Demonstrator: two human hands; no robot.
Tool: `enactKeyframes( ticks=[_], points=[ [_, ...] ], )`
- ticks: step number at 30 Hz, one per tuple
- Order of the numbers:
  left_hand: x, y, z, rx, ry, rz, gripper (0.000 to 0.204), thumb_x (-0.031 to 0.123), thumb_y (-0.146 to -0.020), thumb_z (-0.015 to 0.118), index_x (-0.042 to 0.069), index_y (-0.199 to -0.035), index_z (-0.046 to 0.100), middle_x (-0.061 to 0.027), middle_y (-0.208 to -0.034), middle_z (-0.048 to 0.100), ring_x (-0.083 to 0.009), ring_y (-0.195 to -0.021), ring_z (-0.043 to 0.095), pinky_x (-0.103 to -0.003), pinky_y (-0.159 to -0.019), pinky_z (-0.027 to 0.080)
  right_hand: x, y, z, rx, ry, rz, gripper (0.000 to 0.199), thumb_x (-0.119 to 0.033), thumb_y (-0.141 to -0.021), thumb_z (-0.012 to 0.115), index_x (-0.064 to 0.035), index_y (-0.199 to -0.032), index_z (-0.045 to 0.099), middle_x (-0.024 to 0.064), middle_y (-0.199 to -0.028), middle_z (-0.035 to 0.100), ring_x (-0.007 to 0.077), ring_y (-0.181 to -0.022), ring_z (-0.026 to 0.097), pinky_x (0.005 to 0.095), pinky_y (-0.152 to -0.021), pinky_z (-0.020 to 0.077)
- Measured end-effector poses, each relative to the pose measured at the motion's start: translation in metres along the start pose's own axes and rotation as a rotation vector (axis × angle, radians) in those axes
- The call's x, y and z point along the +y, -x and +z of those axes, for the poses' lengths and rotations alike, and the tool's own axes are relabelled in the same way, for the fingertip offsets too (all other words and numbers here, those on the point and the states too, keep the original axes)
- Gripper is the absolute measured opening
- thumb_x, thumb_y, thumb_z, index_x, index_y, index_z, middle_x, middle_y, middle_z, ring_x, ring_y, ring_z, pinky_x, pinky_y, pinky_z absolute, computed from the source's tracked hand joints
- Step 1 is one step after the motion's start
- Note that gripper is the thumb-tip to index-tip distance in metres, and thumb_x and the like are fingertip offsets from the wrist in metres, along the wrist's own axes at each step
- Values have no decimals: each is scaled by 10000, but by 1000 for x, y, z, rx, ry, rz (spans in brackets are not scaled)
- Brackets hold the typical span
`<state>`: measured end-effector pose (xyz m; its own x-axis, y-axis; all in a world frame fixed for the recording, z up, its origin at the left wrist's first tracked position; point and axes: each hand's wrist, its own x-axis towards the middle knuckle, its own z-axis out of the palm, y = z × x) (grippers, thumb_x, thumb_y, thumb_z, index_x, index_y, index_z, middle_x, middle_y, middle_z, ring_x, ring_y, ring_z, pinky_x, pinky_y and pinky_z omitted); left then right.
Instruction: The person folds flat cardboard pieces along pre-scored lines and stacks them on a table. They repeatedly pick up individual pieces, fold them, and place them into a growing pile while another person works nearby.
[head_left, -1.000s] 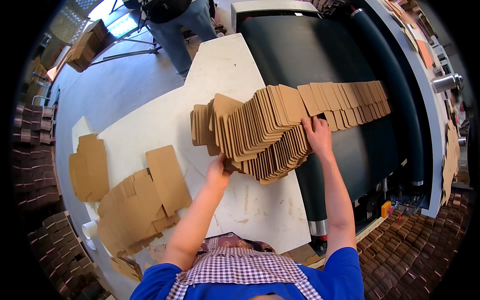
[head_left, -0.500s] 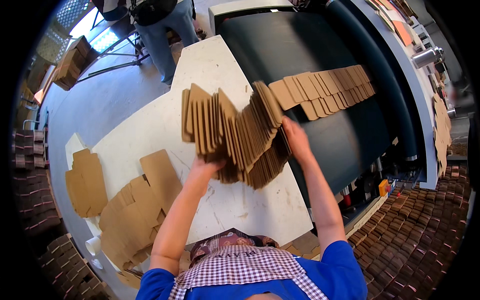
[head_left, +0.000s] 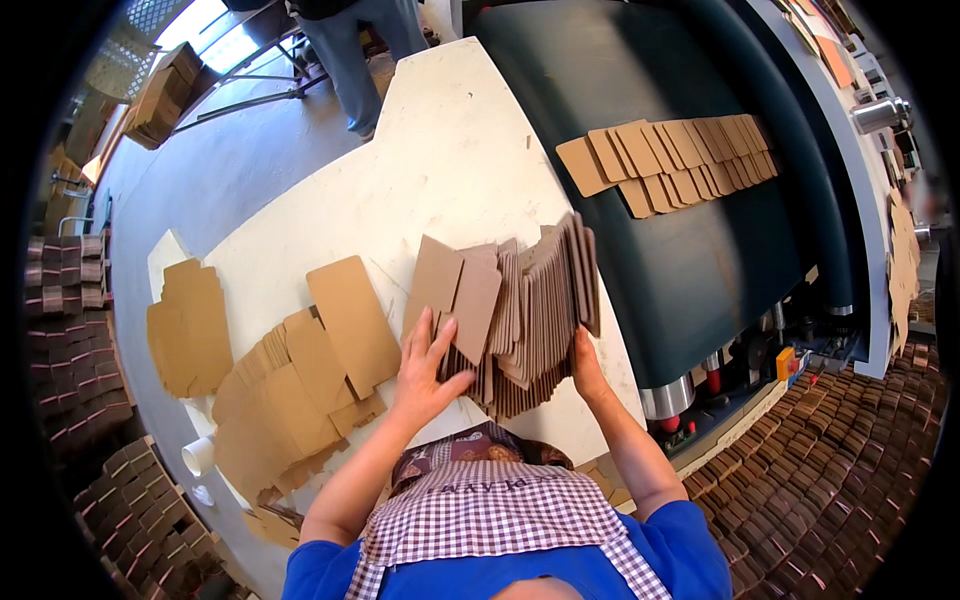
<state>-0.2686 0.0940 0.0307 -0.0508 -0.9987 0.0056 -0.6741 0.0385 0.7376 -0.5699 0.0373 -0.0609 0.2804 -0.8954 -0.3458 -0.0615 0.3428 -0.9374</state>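
Note:
A fanned stack of folded brown cardboard pieces (head_left: 535,315) stands on edge on the white table right in front of me, its left pieces leaning over. My left hand (head_left: 425,378) lies against those left pieces with its fingers spread and thumb apart. At the stack's right end, my right hand (head_left: 588,368) grips the side, some of its fingers hidden behind the cardboard. Beyond it, two overlapping rows of flat cardboard pieces (head_left: 670,160) lie on the dark green conveyor belt (head_left: 690,270).
The white table (head_left: 400,180) carries more flat cardboard (head_left: 290,390) at left. A roller (head_left: 790,130) spans the belt's right side. Packed cardboard stacks (head_left: 820,470) cover the lower right. A person in jeans (head_left: 365,70) stands beyond the table; a white roll (head_left: 199,456) sits lower left.
The stack has come nearer to me and down onto the table. My left hand has moved from beneath it to a spread hold against its left pieces; my right hand has come nearer too.

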Motion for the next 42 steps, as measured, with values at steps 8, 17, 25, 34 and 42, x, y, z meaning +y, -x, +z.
enactKeyframes(
  ticks=[8, 17, 25, 34, 42],
  points=[
    [20, -68, -39, 97, 135, -119, 645, 387, -949, 636, 228, -1525, 393, -264, -1325, 585, -439, -1206, 576, -459, -988, 484, -118, -30, 51, 142, -157, 245, 813, -636, -1021, 328, -17, -1549, 319, 108, -1512, 460, 243, -1384, 430, 343, -1148, 317],
    [78, -103, -106, -646, 510, -807, 809, 720, -969, 364, 113, -1500, 434, -150, -1351, 594, -258, -1155, 613, -473, -937, 512, -230, -33, -2, -416, 250, 631, 1051, -882, -845, 30, -158, -1563, 285, 209, -1405, 529, 401, -1199, 606, 577, -796, 595],
    [10, -28, -45, -304, 563, -550, 754, 646, -1018, 317, 90, -1522, 389, -150, -1430, 498, -232, -1062, 604, -331, -815, 551, -139, 30, -18, -209, 397, 740, 1168, -935, -790, 23, -98, -1483, 451, 143, -1268, 645, 290, -1152, 641, 532, -874, 557],
    [4, 8, -30, 25, 573, -63, 402, 382, -1046, 517, 63, -1269, 616, -60, -1369, 573, -145, -1011, 563, -267, -793, 485, -127, 111, -1, 116, 553, 233, 731, -543, -946, 588, 6, -1411, 461, 136, -1254, 648, 239, -1160, 613, 390, -999, 477],
    [-7, 2, -25, -37, 789, -194, 599, 491, -1080, 340, -3, -1262, 625, -97, -1276, 643, -175, -1164, 586, -320, -1021, 428, -103, 122, -2, 284, 166, 258, 673, -406, -893, 717, 3, -1378, 493, 126, -1278, 621, 209, -1153, 589, 352, -989, 465]
  ],
)
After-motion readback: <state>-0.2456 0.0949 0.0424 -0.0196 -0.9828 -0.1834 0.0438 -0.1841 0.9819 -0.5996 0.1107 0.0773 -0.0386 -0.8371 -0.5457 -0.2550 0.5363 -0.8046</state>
